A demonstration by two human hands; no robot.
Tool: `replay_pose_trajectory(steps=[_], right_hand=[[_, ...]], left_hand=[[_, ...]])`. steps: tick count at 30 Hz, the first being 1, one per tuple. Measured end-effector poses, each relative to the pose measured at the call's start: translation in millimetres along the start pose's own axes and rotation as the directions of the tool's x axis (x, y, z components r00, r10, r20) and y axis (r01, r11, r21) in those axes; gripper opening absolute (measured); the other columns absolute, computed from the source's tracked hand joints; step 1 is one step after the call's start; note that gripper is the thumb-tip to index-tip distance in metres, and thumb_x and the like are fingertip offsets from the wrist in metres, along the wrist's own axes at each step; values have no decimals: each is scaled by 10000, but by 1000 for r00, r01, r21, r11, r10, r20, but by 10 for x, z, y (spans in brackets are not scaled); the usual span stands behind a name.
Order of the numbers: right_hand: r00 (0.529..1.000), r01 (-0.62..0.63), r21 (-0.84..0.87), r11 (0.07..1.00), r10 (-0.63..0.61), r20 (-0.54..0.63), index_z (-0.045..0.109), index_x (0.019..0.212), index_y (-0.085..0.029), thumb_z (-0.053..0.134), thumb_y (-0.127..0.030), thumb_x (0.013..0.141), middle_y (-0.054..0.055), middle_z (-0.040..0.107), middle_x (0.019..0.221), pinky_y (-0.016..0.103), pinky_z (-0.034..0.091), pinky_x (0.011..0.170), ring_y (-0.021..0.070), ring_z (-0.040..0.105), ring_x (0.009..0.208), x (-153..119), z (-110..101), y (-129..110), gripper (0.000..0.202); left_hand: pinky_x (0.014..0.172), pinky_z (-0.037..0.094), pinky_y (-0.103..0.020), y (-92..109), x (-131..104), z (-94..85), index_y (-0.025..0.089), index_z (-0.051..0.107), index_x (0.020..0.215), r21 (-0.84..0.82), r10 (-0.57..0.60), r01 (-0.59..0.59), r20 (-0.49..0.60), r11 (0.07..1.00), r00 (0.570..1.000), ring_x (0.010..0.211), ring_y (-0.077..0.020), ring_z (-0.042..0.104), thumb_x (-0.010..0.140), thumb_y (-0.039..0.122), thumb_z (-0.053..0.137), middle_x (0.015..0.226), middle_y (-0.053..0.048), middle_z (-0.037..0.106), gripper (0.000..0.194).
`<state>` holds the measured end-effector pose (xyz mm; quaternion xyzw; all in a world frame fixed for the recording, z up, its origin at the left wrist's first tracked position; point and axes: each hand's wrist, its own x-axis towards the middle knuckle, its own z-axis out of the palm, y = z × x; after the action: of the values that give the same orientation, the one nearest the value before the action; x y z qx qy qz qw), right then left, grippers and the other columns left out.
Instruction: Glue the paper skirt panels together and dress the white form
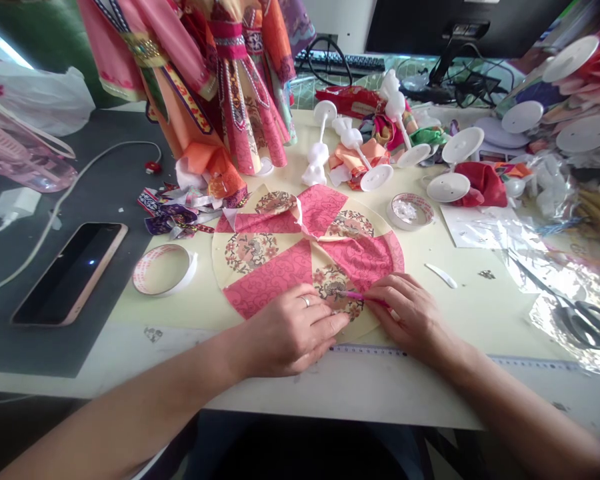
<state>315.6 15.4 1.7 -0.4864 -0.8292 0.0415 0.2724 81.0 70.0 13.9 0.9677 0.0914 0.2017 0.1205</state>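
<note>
A round patchwork cloth (275, 277) of pink and cream printed panels lies on the table, its centre and upper left slightly raised and folded. My left hand (293, 330), with a ring on one finger, rests on the lower edge of the cloth, fingers pointing right. Whether anything is under its fingertips is hidden. My right hand (410, 313) is closed on a thin pink tool (351, 295), whose tip lies over a cream floral panel. Both hands are close together, a small gap between them.
Left are a phone (70, 273) and tape roll (164, 270). Dressed figures (240, 93) stand behind the cloth. White doll stands (377, 177) and a second tape roll (411, 211) lie behind right. Scissors (575, 310) are at right; a ruler (530, 363) runs along the front.
</note>
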Motion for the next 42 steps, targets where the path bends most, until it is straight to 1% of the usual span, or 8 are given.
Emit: replay_pose_trajectory(steps=[8, 11, 17, 23, 27, 33, 42], right_hand=[[997, 67, -75, 995, -70, -31, 591, 894, -140, 556, -72, 821, 81, 614, 809, 329, 464, 708, 166, 541, 731, -7, -8, 6, 106], [996, 79, -85, 993, -82, -31, 591, 900, -145, 559, -68, 817, 81, 617, 824, 333, 464, 717, 167, 541, 742, -17, -8, 11, 117], [997, 70, -80, 994, -71, -18, 598, 897, -134, 569, -74, 814, 88, 619, 825, 337, 458, 720, 178, 549, 764, -15, -22, 5, 107], [998, 52, -73, 996, -54, -21, 600, 896, -141, 560, -92, 826, 83, 619, 811, 334, 458, 720, 179, 545, 763, -17, -23, 2, 94], [999, 47, -72, 996, -48, -19, 600, 897, -140, 562, -92, 824, 83, 618, 811, 334, 458, 721, 179, 543, 764, -21, -17, 2, 95], [998, 50, -86, 995, -52, -21, 601, 889, -141, 561, -87, 824, 80, 618, 808, 332, 451, 715, 176, 544, 758, -11, -18, -9, 94], [998, 54, -101, 993, -56, -19, 603, 900, -156, 540, -93, 834, 73, 625, 812, 332, 450, 705, 178, 555, 764, -6, -32, -17, 111]], left_hand=[[896, 456, -408, -4, -13, 15, 83, 558, 1151, 3, -3, 3, -11, 1000, 1000, 869, -190, 626, 889, 206, 501, 911, -76, 685, 295], [902, 458, -404, -3, -11, 20, 81, 557, 1156, 8, -6, 6, -13, 1000, 1000, 897, -194, 615, 882, 197, 511, 959, -83, 676, 301], [905, 470, -415, -15, 10, 30, 88, 574, 1152, 79, -34, 39, -58, 996, 998, 979, -227, 581, 867, 193, 535, 1062, -113, 653, 306], [832, 510, -410, -3, 24, 30, 72, 585, 1151, 157, -22, 27, -33, 987, 999, 909, -230, 607, 874, 200, 524, 1023, -132, 670, 311], [805, 522, -395, 2, 41, 35, 67, 598, 1127, 158, -19, 26, -44, 987, 999, 878, -222, 617, 877, 193, 517, 972, -124, 686, 291], [800, 516, -387, -7, 43, 42, 66, 599, 1132, 149, -29, 35, -42, 988, 999, 859, -217, 609, 873, 198, 524, 993, -121, 681, 299], [803, 507, -392, 18, 28, 47, 63, 562, 1186, 169, -65, 70, -30, 983, 997, 927, -237, 609, 891, 216, 493, 1133, -149, 646, 339]])
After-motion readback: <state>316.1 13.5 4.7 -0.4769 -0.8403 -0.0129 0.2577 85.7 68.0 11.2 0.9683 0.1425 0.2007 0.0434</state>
